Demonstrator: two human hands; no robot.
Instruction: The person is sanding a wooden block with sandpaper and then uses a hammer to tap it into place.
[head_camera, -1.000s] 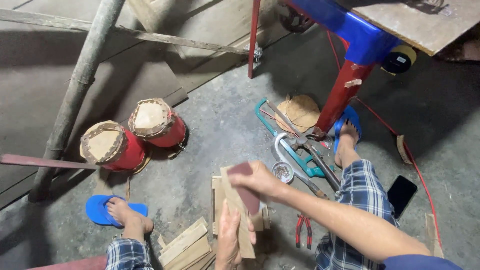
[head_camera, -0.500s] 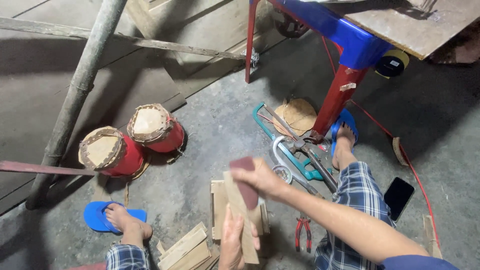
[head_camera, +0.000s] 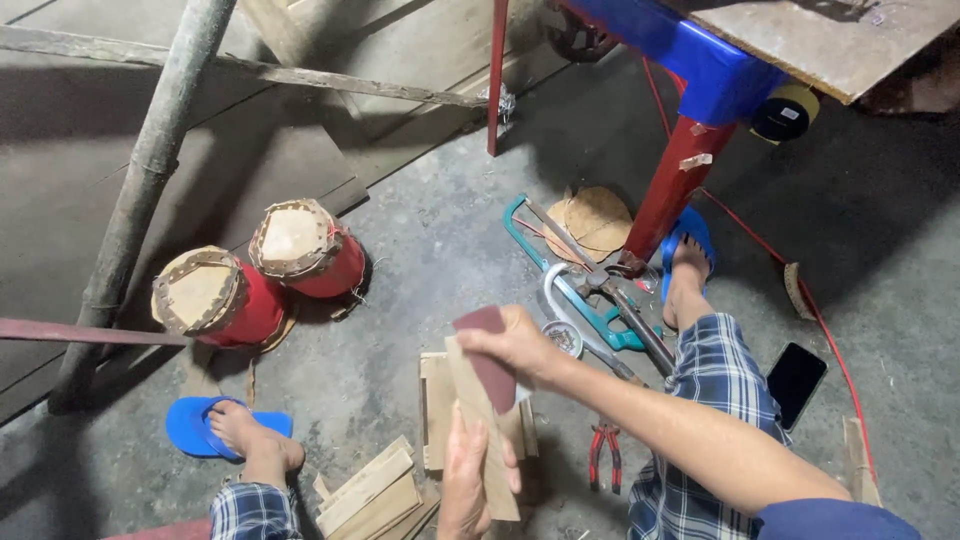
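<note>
1. The left hand (head_camera: 470, 480) gripped a flat wooden strip (head_camera: 485, 440) above stacked wood pieces (head_camera: 372, 492).
2. The right hand (head_camera: 515, 345) pinched dark red sandpaper (head_camera: 490, 355) against the strip.
3. Two red drums (head_camera: 255, 275), a hacksaw (head_camera: 575, 285) and pliers (head_camera: 603, 450) lay nearby on rough concrete.

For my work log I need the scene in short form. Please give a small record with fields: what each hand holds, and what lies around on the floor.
left hand: left hand grips a wood strip, held tilted
right hand: right hand presses dark red sandpaper on the strip
under the hands: wood pieces on the floor
lower left: stacked slats
left: two red drums on their sides
right: hacksaw, pliers, phone
feet: blue sandals
above: blue table with red leg
</note>
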